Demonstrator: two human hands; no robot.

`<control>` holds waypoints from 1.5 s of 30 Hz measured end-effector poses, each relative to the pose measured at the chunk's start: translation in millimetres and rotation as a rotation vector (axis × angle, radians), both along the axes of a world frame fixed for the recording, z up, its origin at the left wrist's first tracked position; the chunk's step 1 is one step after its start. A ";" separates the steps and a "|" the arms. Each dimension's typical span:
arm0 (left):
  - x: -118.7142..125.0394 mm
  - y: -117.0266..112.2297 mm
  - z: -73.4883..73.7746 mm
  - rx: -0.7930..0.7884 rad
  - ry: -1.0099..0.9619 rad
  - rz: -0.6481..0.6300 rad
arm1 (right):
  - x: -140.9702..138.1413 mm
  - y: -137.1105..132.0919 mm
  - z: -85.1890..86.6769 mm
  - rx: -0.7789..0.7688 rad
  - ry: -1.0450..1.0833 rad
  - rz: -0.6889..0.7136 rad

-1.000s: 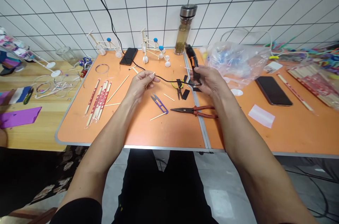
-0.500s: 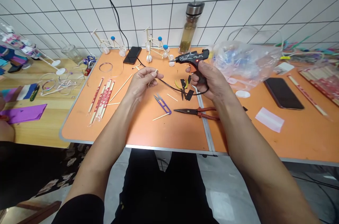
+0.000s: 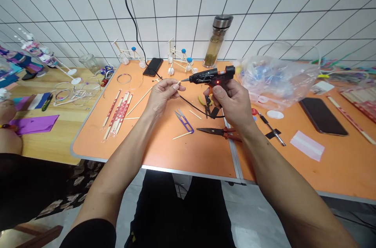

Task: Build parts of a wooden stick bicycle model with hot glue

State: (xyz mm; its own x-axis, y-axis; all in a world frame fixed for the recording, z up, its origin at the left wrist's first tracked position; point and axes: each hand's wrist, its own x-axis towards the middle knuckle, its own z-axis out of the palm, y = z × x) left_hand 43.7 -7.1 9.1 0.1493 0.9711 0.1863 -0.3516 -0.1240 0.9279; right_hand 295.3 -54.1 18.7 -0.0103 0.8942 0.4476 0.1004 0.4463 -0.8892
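My right hand [image 3: 232, 101] is wrapped around the grip of a black hot glue gun [image 3: 205, 77], whose red light is lit. The gun's nozzle points left, right by the fingertips of my left hand [image 3: 164, 93]. Those fingers pinch a short pale piece of wooden stick [image 3: 179, 83], mostly hidden; whether the nozzle touches it I cannot tell. Below lie purple thread snips [image 3: 185, 122], a loose stick [image 3: 181, 135] and long-nose pliers [image 3: 213, 131]. Yellow-handled pliers [image 3: 207, 107] are partly hidden behind the gun's cable.
Wrapped chopsticks [image 3: 117, 115] lie at left. Small stick models with blue balls [image 3: 179, 59], a phone [image 3: 153, 67] and a glass bottle [image 3: 216, 44] stand along the wall. A plastic bag [image 3: 279, 78] and another phone [image 3: 323, 116] are at right. Another person's arm [image 3: 13, 142] is far left.
My right hand has brought the glue gun leftward and down, so its nozzle is now at my left fingertips. The view has shifted slightly, and a pen on the right has come into sight.
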 end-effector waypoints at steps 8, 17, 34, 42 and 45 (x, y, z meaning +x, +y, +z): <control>1.3 -1.3 0.4 0.003 0.028 0.012 | -0.9 -1.5 1.6 0.015 0.002 0.013; 1.6 -1.5 -0.4 0.019 0.027 0.017 | -1.0 -2.9 2.1 0.012 -0.027 -0.014; 2.4 -4.1 1.6 0.001 0.052 0.035 | 0.2 -5.1 5.7 0.015 -0.079 -0.042; 2.2 -4.0 1.2 0.023 0.030 0.020 | 2.2 -3.8 3.4 0.043 -0.087 -0.048; 2.5 -4.3 1.6 0.008 0.045 0.030 | 3.0 -3.5 2.6 0.045 -0.095 -0.054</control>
State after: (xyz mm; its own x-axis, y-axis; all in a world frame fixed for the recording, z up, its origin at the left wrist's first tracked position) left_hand 46.2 -11.4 10.7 0.1283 0.9738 0.1878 -0.3052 -0.1414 0.9417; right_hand 298.3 -57.6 21.3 -0.0068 0.8734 0.4869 0.2086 0.4775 -0.8535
